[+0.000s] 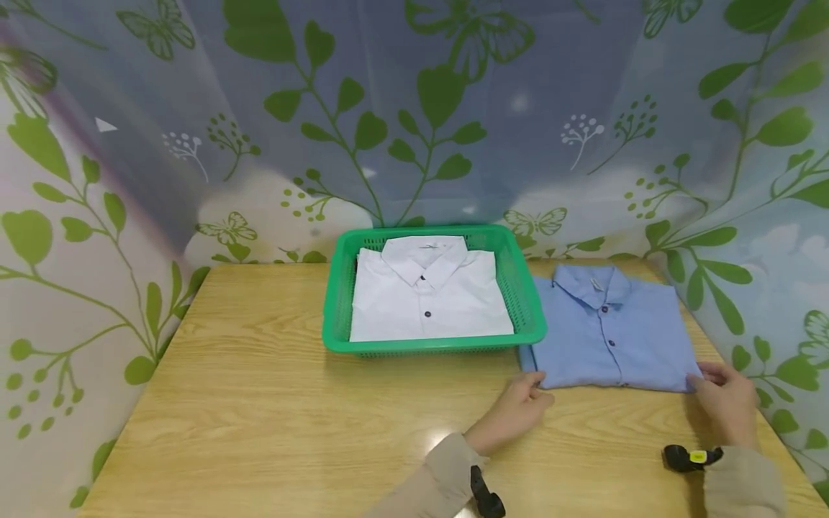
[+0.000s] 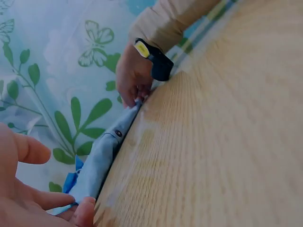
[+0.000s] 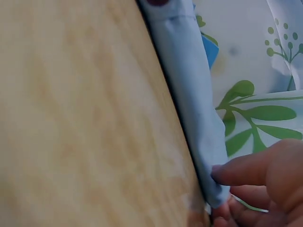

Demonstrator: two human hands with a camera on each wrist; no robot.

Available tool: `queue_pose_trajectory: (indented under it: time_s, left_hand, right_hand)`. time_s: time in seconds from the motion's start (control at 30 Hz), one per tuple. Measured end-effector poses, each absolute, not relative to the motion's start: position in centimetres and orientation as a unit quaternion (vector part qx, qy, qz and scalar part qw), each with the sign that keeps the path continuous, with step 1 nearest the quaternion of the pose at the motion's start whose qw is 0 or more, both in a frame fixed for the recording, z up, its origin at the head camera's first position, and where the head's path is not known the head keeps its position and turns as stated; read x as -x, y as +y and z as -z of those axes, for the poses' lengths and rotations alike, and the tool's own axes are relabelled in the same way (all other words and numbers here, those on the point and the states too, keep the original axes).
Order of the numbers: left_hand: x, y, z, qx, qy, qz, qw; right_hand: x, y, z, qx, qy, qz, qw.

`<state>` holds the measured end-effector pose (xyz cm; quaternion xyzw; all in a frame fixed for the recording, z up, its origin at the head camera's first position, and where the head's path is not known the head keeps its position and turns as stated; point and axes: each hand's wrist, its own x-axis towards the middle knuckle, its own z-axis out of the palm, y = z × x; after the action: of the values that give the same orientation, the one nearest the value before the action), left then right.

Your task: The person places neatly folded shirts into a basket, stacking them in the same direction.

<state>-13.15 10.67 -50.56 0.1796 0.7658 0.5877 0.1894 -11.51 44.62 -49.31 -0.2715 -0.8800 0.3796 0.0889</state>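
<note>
A folded blue shirt (image 1: 609,331) with a collar and dark buttons lies on the table at the right. My right hand (image 1: 728,399) pinches its near right corner, with the thumb (image 3: 241,171) on top and fingers below. At the near left corner is my left hand (image 1: 514,410). Its thumb (image 2: 33,149) stands off the cloth while the other fingertips (image 2: 85,210) touch the corner. From the left wrist view, the shirt's front edge (image 2: 102,163) runs between both hands. A folded white shirt (image 1: 395,309) lies in the green basket (image 1: 430,346).
The basket stands at the back middle of the wooden table (image 1: 259,403), and its right rim overlaps the blue shirt's left side in the head view. A patterned curtain (image 1: 272,194) with green leaves and butterflies encloses the back and sides.
</note>
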Motion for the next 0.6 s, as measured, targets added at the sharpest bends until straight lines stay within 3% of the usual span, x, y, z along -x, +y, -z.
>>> queue_pose_trajectory:
  time_s: [0.2, 0.4, 0.6]
  left_hand:
    - [11.6, 10.0, 49.5, -0.149, 0.730, -0.610, 0.271]
    - [9.7, 9.7, 48.7, -0.099, 0.688, -0.631, 0.345]
    - [7.4, 9.4, 48.4, -0.040, 0.650, -0.664, 0.368]
  right_hand:
    - [10.6, 45.3, 48.6, 0.254, -0.906, -0.337, 0.039]
    - [9.1, 45.2, 48.1, 0.299, -0.905, -0.302, -0.029]
    - [7.1, 45.7, 48.3, 0.313, -0.893, -0.311, -0.083]
